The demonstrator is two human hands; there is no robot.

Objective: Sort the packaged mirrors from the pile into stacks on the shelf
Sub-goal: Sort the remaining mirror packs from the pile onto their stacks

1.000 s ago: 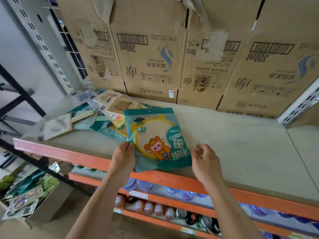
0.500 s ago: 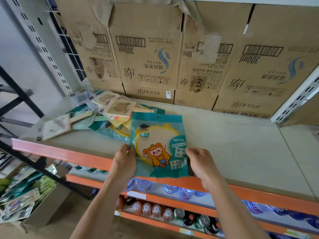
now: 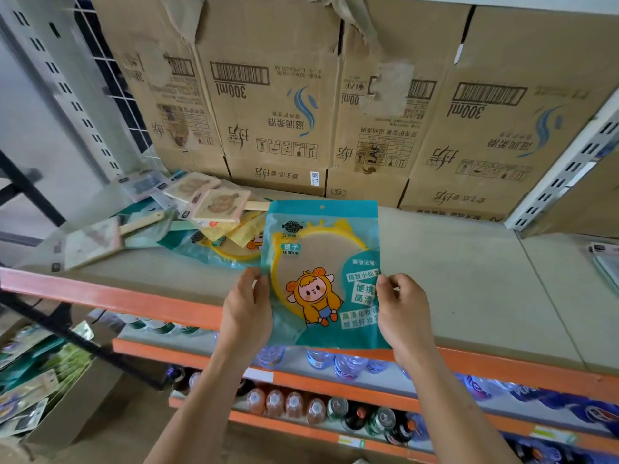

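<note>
- Teal mirror packet [image 3: 321,272] is hanging above the shelf [image 3: 469,279] front; left grip [image 3: 246,308] and right grip [image 3: 402,306] are pinching its sides, probably to read its kind
- pile [image 3: 217,209] is waiting further left

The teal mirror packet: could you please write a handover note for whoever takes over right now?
Left grip pinches the teal mirror packet by its left edge; right grip pinches its right edge.
It is held over the front edge of the shelf, print facing the camera; the pile of packaged mirrors lies at the shelf's left end.
Done: one packet is in hand, not yet set down.
Left: place it on the shelf to start a stack, then sort the pile.
</note>
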